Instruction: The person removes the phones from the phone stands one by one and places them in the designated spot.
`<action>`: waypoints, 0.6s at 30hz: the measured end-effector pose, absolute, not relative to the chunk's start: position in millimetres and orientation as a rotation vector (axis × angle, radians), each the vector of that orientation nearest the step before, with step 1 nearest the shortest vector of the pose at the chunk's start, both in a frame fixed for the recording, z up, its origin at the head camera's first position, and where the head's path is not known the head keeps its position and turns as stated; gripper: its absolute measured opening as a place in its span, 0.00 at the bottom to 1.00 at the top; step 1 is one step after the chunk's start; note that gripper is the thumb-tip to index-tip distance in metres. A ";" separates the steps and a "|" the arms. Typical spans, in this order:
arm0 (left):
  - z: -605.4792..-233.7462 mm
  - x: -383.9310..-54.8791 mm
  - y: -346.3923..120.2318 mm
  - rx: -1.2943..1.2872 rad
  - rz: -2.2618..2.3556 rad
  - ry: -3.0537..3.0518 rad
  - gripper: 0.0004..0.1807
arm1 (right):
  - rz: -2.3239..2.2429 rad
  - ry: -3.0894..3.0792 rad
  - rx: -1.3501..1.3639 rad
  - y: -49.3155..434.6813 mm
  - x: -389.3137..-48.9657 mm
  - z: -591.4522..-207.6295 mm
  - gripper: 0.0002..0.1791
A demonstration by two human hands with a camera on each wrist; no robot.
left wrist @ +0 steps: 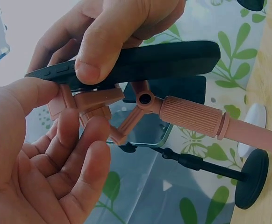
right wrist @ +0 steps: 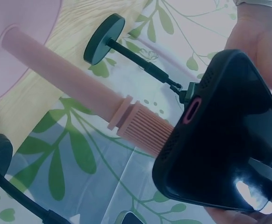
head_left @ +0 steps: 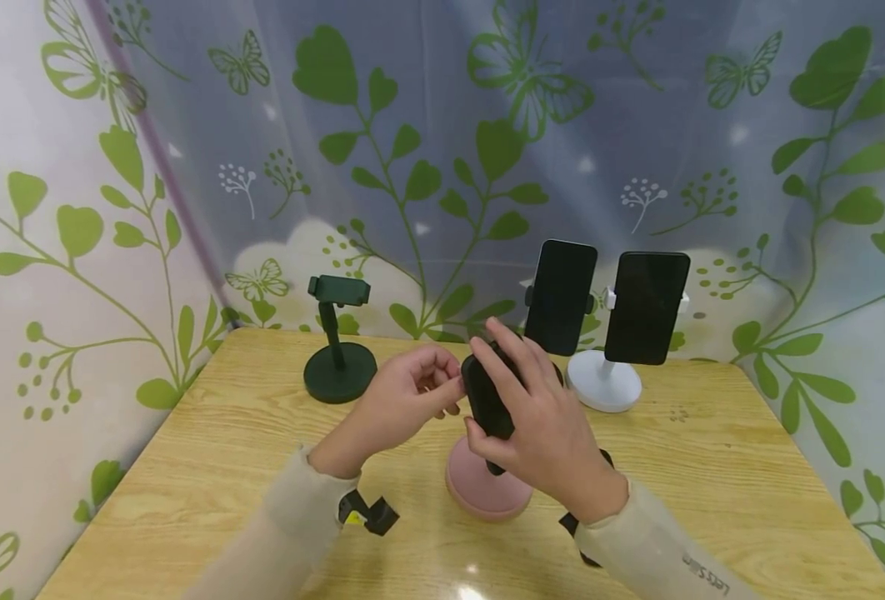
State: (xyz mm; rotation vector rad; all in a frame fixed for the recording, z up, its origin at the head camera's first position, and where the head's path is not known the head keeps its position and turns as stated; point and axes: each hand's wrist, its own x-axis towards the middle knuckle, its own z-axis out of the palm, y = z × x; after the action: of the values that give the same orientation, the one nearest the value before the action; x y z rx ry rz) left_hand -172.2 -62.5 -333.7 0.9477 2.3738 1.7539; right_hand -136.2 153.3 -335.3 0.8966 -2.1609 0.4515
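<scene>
A black-cased phone (head_left: 485,402) sits against the clamp of a pink phone stand (head_left: 487,490). My right hand (head_left: 546,412) grips the phone, its thumb on the side edge in the left wrist view and its fingers reaching over the screen. At the phone's other end is my left hand (head_left: 405,396). Its thumb touches the case edge, and thumb and index finger pinch the pink clamp (left wrist: 98,98). The remaining left fingers curl loosely below. The stand's ribbed collar (left wrist: 192,115) and hinged neck show beneath the phone. The right hand partly hides the phone from the head view.
A dark green phone stand (head_left: 340,372) with a bare clamp stands at the back left. Behind my right hand, another phone (head_left: 561,292) is held in a dark stand. A white stand (head_left: 605,382) beside it holds a further phone (head_left: 647,308). Patterned cloth (head_left: 427,167) hangs behind the table.
</scene>
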 end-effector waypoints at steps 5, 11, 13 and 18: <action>-336.5 -169.8 -60.6 0.969 1.805 2.373 0.04 | 0.474 -2.108 0.906 156.3 -135.3 -338.4 0.49; -338.1 -168.2 -59.1 0.986 1.842 2.346 0.05 | 0.531 -2.016 0.922 162.8 -127.3 -332.9 0.39; -338.3 -167.5 -58.7 0.980 1.852 2.339 0.05 | 0.551 -2.001 0.913 165.6 -122.4 -329.7 0.38; -340.0 -166.1 -57.7 0.950 1.876 2.324 0.06 | 0.558 -1.994 0.847 181.5 -109.8 -327.2 0.39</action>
State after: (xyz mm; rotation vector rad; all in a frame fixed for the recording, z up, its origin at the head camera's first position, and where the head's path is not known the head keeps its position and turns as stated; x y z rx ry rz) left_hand -166.1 -57.7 -340.0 0.9503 2.3235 1.8763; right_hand -109.8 181.5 -327.2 0.8466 -1.9944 0.5580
